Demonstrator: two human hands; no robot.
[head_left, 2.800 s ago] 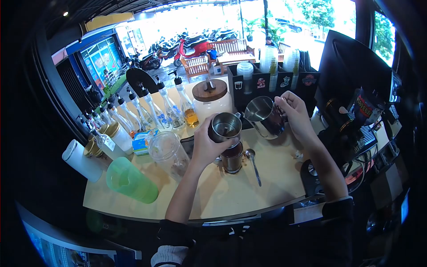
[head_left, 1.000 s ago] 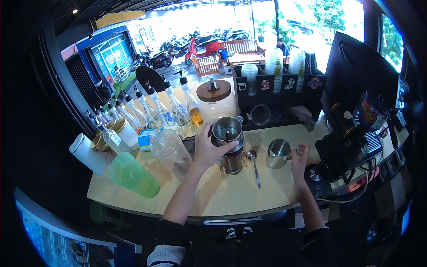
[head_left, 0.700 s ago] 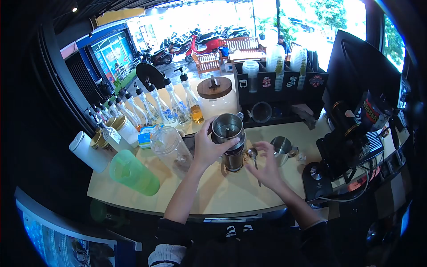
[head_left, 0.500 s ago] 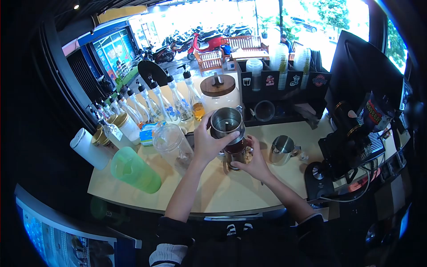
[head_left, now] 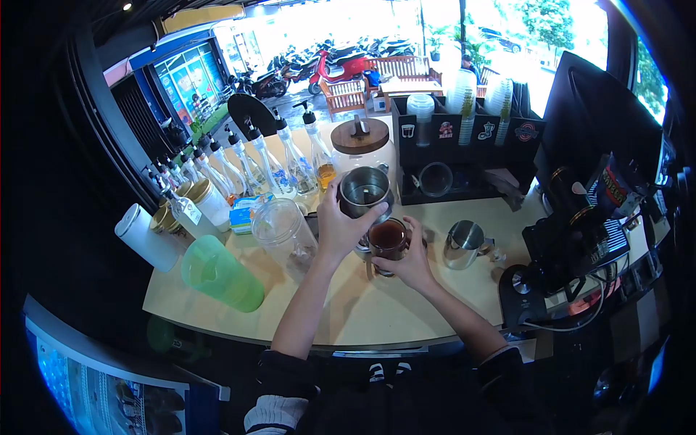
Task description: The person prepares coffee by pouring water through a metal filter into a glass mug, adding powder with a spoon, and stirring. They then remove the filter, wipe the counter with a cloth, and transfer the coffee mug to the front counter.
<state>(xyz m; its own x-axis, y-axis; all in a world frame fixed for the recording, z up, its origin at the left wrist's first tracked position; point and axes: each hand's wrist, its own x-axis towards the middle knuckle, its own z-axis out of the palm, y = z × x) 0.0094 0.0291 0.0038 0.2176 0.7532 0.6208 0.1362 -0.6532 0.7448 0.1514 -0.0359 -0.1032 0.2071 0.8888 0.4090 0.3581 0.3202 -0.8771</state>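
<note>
A steel cup is gripped from its left side by my left hand, its round mouth facing up towards me. Just below and to the right, my right hand is wrapped round a clear glass of brown drink. The glass is upright over the counter, and its surface of liquid is in sight. I cannot tell whether its base touches the counter. To the right of that hand stands a steel pitcher with a handle.
On the left of the counter are a green jug, a clear plastic jug and a row of pump bottles. A lidded jar and black cup rack stand behind. Black machinery is at right.
The steel cup has come off the top of the glass, up and to the left. The glass's open mouth and brown drink now show. The view has shifted slightly.
</note>
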